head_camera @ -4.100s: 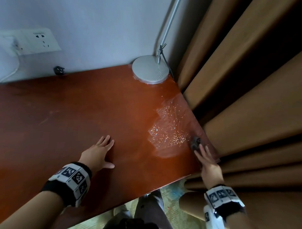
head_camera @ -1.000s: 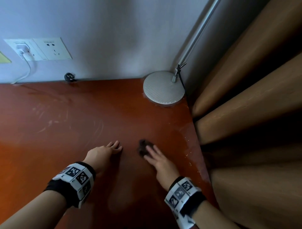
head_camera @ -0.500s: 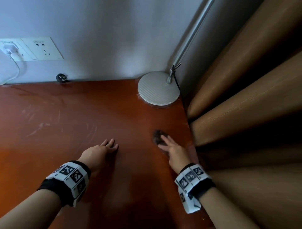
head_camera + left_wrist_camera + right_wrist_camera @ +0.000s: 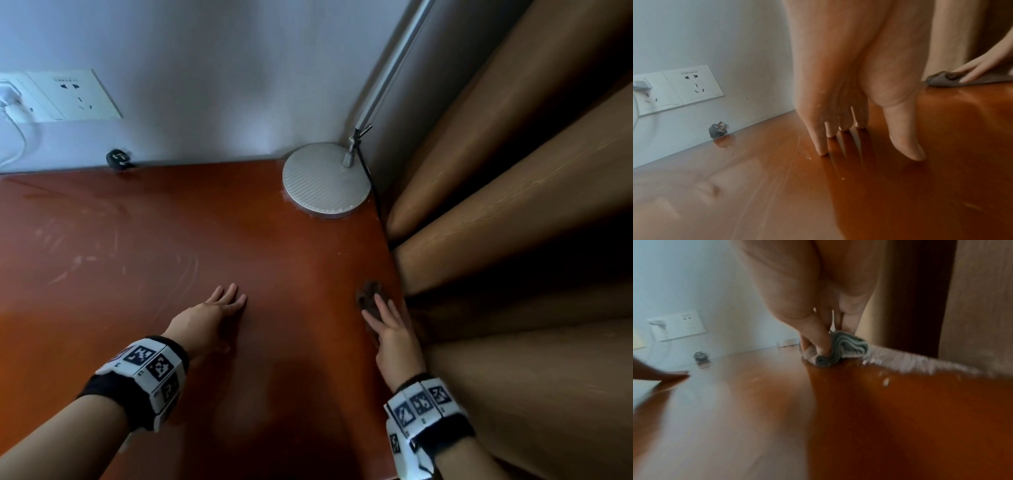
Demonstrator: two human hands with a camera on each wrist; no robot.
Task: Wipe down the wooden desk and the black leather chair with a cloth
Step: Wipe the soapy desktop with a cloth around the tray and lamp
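The reddish wooden desk (image 4: 154, 246) fills the head view. My left hand (image 4: 227, 299) rests flat on it near the middle, fingers straight and spread (image 4: 840, 129). My right hand (image 4: 388, 317) presses a small bunched grey-brown cloth (image 4: 368, 294) onto the desk beside its right edge, close to the curtain. The fingers lie straight over the cloth (image 4: 941, 81). In the right wrist view the thumb (image 4: 818, 337) pushes down on the folded cloth (image 4: 844, 348). The black leather chair is not in view.
A round silver lamp base (image 4: 325, 180) with its slanted pole and black cord stands in the desk's back right corner. Brown curtain folds (image 4: 513, 205) hang against the right edge. A loose black plug (image 4: 118, 159) lies by the wall under white sockets (image 4: 73, 96).
My right hand has slid the cloth rightward, from the desk's middle to its right edge by the curtain. The left hand has stayed where it was.
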